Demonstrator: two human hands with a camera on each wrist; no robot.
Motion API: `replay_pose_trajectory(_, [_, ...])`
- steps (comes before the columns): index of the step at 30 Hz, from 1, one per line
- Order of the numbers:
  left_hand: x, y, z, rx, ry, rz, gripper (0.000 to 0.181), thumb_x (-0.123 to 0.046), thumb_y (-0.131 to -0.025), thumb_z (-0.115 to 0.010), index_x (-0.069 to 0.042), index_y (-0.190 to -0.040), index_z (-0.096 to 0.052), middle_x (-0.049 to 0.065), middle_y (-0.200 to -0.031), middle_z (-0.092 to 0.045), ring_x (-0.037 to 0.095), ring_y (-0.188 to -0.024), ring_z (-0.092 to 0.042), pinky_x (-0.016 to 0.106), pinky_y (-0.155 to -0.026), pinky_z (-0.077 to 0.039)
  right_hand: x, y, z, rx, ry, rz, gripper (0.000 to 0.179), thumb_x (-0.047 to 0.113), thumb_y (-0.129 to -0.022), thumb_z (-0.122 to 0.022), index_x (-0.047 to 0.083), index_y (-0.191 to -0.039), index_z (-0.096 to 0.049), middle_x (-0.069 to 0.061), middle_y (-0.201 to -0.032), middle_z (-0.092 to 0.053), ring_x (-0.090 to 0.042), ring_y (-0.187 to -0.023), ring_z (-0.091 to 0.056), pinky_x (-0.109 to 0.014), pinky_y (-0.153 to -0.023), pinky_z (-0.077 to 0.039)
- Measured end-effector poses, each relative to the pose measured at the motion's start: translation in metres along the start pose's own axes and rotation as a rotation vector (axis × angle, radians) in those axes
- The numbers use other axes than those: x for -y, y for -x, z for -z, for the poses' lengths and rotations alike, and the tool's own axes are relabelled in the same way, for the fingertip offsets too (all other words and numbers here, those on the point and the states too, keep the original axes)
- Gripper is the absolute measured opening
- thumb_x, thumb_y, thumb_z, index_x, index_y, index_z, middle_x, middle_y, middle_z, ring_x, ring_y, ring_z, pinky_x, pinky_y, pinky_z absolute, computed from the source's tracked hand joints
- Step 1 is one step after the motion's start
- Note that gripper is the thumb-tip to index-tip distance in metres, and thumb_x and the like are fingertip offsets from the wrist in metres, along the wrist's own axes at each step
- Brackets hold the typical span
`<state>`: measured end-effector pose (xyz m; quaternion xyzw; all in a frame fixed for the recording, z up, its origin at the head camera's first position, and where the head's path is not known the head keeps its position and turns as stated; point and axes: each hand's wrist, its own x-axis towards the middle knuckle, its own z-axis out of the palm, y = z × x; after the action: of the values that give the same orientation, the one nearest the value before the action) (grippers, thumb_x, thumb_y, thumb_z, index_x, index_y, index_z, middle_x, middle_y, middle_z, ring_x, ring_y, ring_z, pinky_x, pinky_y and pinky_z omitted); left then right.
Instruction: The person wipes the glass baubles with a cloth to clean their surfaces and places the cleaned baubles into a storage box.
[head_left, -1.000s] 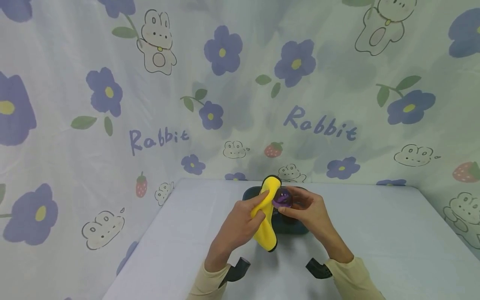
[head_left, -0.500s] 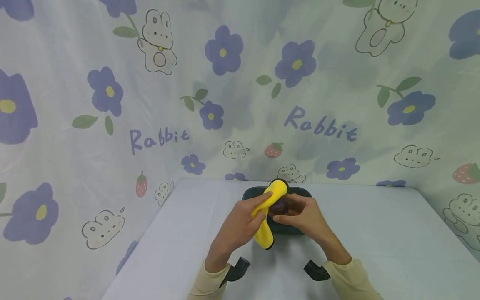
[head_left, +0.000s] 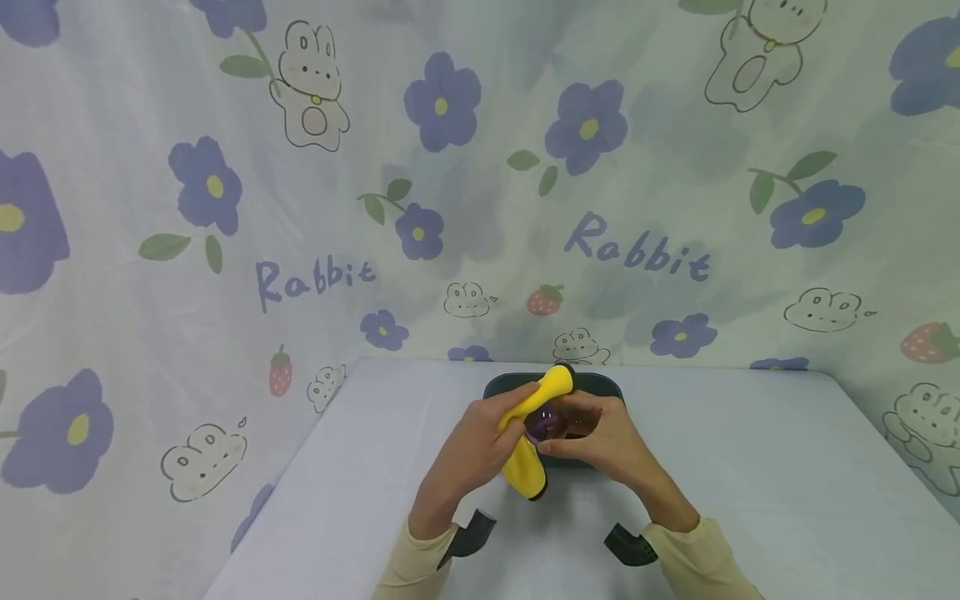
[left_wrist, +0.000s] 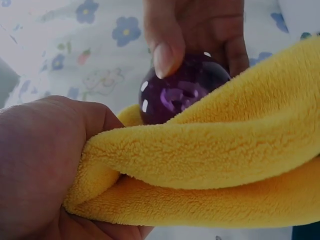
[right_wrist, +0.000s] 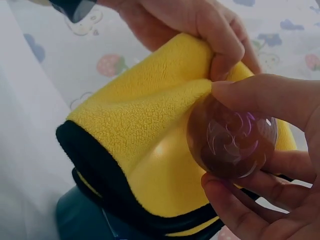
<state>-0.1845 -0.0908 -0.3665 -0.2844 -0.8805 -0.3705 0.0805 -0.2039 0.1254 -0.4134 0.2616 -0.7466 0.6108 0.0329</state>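
A fluffy yellow cloth point(left_wrist: 210, 155) with a dark border hangs folded from my left hand point(head_left: 474, 446), whose thumb and fingers pinch it. My right hand point(head_left: 600, 433) holds a clear purple ball point(right_wrist: 232, 137) between thumb and fingertips. Cloth and ball touch: in the right wrist view the cloth lies behind the ball, and in the left wrist view it covers the ball's lower part. Both hands are raised over a dark tray-like container point(head_left: 510, 382); its inside is mostly hidden by the hands and cloth.
The container stands on a white table point(head_left: 397, 417) near its back edge. Behind rises a curtain point(head_left: 480, 183) printed with flowers and rabbits. A dark curved piece sits at each wrist, the left piece point(head_left: 474, 533) and the right piece point(head_left: 630, 546).
The ball has moved left and slightly down against the cloth, with my right hand following. The cloth's upper end has swung to the right. My left hand keeps its grip.
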Motion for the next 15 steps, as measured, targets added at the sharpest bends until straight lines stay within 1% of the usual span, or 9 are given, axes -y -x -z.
replay_pose_trajectory(5, [0.0051,-0.0007,0.0007,0.015,0.034,0.020,0.053,-0.005,-0.096,-0.050,-0.010,-0.149,-0.056,0.004,-0.102,-0.070,0.006,-0.065,-0.054,0.022,-0.063,-0.052,0.0021,0.0007,-0.0002,0.013,-0.034,0.016,0.052,0.012,-0.078,-0.088,0.007,-0.127,-0.072,-0.015,-0.117,-0.072,-0.016,-0.091,-0.073,-0.028,-0.083,-0.062])
replay_pose_trajectory(9, [0.0083,-0.0016,0.0004,0.005,0.049,0.013,0.053,-0.005,-0.096,-0.051,-0.012,-0.149,-0.056,0.002,-0.097,-0.068,0.007,-0.065,-0.055,0.023,-0.063,-0.053,0.0042,0.0007,0.0012,0.004,-0.073,0.015,0.051,0.010,-0.079,-0.087,0.009,-0.128,-0.071,-0.015,-0.120,-0.073,-0.018,-0.094,-0.075,-0.030,-0.085,-0.062])
replay_pose_trajectory(15, [0.0096,-0.0008,0.0023,0.010,0.028,0.019,0.054,-0.007,-0.097,-0.052,-0.011,-0.151,-0.054,0.002,-0.099,-0.069,0.008,-0.069,-0.058,0.022,-0.066,-0.053,0.0049,0.0013,0.0026,-0.045,-0.095,-0.004,0.055,0.009,-0.079,-0.087,0.008,-0.131,-0.070,-0.018,-0.128,-0.071,-0.016,-0.099,-0.075,-0.028,-0.084,-0.062])
